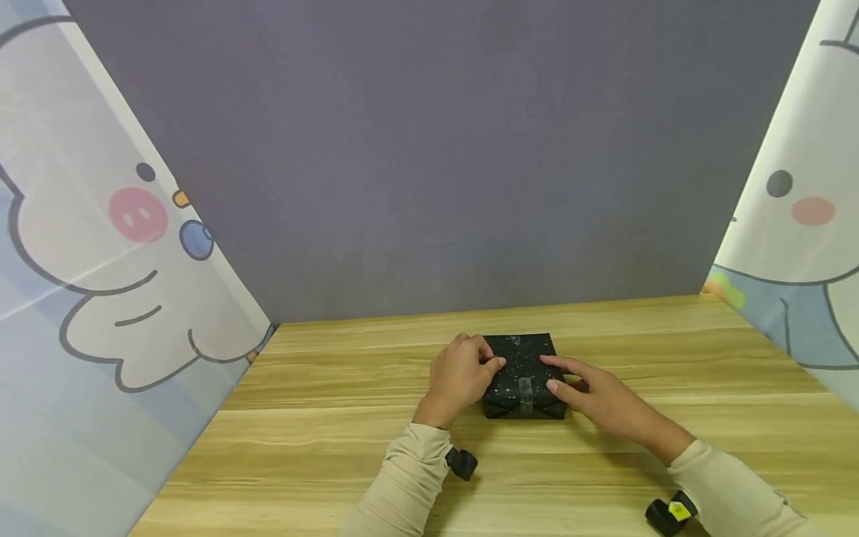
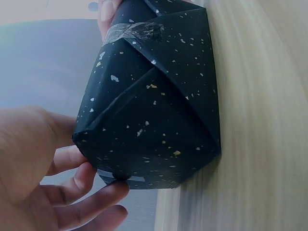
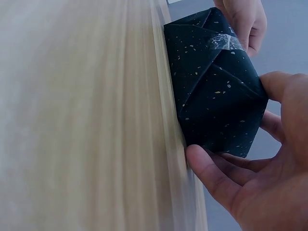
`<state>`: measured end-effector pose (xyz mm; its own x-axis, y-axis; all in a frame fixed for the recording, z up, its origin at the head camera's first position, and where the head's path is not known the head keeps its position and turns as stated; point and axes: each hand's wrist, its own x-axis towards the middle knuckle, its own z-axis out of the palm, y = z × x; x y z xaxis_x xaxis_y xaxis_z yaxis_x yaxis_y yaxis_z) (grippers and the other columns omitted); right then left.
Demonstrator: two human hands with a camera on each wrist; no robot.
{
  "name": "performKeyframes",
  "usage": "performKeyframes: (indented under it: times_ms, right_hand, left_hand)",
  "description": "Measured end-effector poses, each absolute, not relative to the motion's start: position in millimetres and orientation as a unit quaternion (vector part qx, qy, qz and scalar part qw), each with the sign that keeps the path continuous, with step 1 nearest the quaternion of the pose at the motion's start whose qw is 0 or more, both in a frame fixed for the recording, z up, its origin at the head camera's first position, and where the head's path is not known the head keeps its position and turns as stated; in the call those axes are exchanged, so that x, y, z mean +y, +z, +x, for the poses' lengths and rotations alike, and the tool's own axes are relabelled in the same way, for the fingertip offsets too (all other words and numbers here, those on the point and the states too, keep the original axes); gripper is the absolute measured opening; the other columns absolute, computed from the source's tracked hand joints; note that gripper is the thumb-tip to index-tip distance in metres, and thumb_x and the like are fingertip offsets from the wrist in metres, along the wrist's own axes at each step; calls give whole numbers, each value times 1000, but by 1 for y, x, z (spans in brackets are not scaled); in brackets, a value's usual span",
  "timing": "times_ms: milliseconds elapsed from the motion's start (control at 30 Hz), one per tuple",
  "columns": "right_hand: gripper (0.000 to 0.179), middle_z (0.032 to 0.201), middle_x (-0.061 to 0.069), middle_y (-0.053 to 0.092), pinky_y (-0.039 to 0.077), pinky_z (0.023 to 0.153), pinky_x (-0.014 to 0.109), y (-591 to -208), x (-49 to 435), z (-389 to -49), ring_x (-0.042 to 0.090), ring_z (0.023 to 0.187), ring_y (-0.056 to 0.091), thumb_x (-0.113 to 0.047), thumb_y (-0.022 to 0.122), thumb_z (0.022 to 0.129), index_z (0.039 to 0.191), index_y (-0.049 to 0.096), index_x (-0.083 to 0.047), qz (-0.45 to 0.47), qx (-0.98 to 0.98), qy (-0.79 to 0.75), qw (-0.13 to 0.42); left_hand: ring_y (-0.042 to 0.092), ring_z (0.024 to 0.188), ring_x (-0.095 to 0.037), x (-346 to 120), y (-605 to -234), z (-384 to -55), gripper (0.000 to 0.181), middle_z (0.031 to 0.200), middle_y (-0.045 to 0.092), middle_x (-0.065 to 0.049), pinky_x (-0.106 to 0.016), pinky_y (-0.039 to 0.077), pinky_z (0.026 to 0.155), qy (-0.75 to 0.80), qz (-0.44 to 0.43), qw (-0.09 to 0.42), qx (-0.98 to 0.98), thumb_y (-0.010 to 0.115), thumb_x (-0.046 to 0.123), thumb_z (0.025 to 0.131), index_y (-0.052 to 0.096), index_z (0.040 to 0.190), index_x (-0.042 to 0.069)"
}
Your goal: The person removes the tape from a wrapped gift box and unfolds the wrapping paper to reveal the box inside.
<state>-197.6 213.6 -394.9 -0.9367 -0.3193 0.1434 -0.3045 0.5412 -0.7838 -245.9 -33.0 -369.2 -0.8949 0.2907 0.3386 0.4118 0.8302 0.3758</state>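
A box wrapped in black paper (image 1: pixel 520 365) with white and gold speckles lies flat on the wooden table. Clear tape (image 1: pixel 526 395) crosses its near edge, over folded flaps that show in both wrist views. My left hand (image 1: pixel 461 373) holds the left side, its thumb on the top. In the left wrist view, fingers (image 2: pixel 74 199) of that hand curl at one end of the wrapped box (image 2: pixel 154 106). On the right side, my right hand (image 1: pixel 597 395) grips the box between thumb and fingers. The right wrist view has its fingertips (image 3: pixel 197 156) low, beside the table surface.
The wooden table (image 1: pixel 302 447) extends around the box. A grey panel (image 1: pixel 429 164) stands along its far edge. Cartoon-printed sheets hang at the left (image 1: pixel 80 224) and right (image 1: pixel 798 246). Black wrist devices (image 1: pixel 461 464) sit below both sleeves.
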Motion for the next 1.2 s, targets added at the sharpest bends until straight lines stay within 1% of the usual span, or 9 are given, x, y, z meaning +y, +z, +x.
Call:
performKeyframes:
  times_ms: [133, 267, 333, 467, 600, 700, 900, 1000, 1200]
  right_hand:
    - [56, 152, 24, 41, 57, 80, 41, -396, 214, -198, 37, 116, 62, -42, 55, 104, 152, 45, -16, -180, 878, -443, 5]
    - [56, 151, 24, 41, 56, 80, 40, -396, 214, -198, 36, 115, 63, -41, 55, 104, 152, 45, -16, -181, 878, -443, 4]
    - [56, 151, 24, 42, 56, 79, 39, -396, 214, -198, 35, 115, 63, -41, 55, 104, 152, 45, -16, -180, 878, -443, 4]
    - [56, 151, 24, 41, 56, 78, 36, -396, 215, -199, 34, 114, 63, -41, 55, 104, 152, 45, -15, -180, 876, -447, 6]
    - [56, 152, 25, 40, 56, 79, 38, -396, 215, -198, 36, 116, 62, -41, 55, 104, 152, 44, -15, -182, 874, -450, 9]
    - [56, 152, 25, 40, 56, 80, 39, -396, 215, -198, 37, 117, 61, -40, 55, 104, 152, 44, -15, -182, 873, -453, 12]
    - [56, 151, 24, 41, 56, 78, 36, -398, 215, -198, 35, 116, 62, -41, 55, 104, 152, 45, -15, -180, 874, -451, 8]
    - [55, 151, 24, 42, 56, 80, 36, -399, 214, -198, 35, 116, 62, -40, 56, 104, 152, 45, -15, -179, 875, -450, 2]
    - [55, 151, 24, 43, 55, 80, 35, -397, 215, -199, 33, 115, 63, -41, 55, 104, 152, 45, -16, -181, 878, -443, -1]
  left_hand:
    - [50, 65, -5, -34, -371, -247, 18, 84, 55, 8, -25, 42, 55, -229, -190, 139, -945, 73, 39, 93, 70, 92, 21]
    - [54, 68, -6, -34, -372, -248, 16, 87, 59, 7, -25, 45, 57, -220, -197, 154, -943, 72, 37, 94, 73, 94, 20]
    - [54, 67, -5, -33, -372, -248, 15, 87, 60, 7, -24, 45, 57, -213, -202, 164, -942, 72, 35, 94, 74, 94, 20]
    - [50, 62, -4, -33, -372, -247, 14, 83, 57, 8, -23, 42, 52, -198, -209, 180, -941, 72, 33, 95, 74, 90, 21]
    - [47, 59, -3, -33, -372, -246, 14, 80, 55, 9, -22, 40, 50, -191, -212, 187, -940, 73, 33, 94, 74, 86, 21]
    - [46, 59, -3, -33, -372, -246, 14, 79, 54, 9, -22, 39, 50, -194, -214, 188, -939, 72, 32, 95, 74, 86, 21]
    - [44, 58, -3, -34, -374, -247, 18, 76, 51, 10, -23, 38, 50, -205, -205, 174, -941, 70, 34, 96, 71, 81, 23]
    - [45, 59, -3, -35, -375, -248, 20, 76, 51, 11, -23, 39, 51, -210, -204, 170, -941, 70, 35, 96, 70, 80, 23]
    - [47, 64, -5, -38, -374, -251, 19, 79, 54, 9, -24, 42, 55, -239, -215, 163, -933, 68, 28, 97, 69, 80, 20]
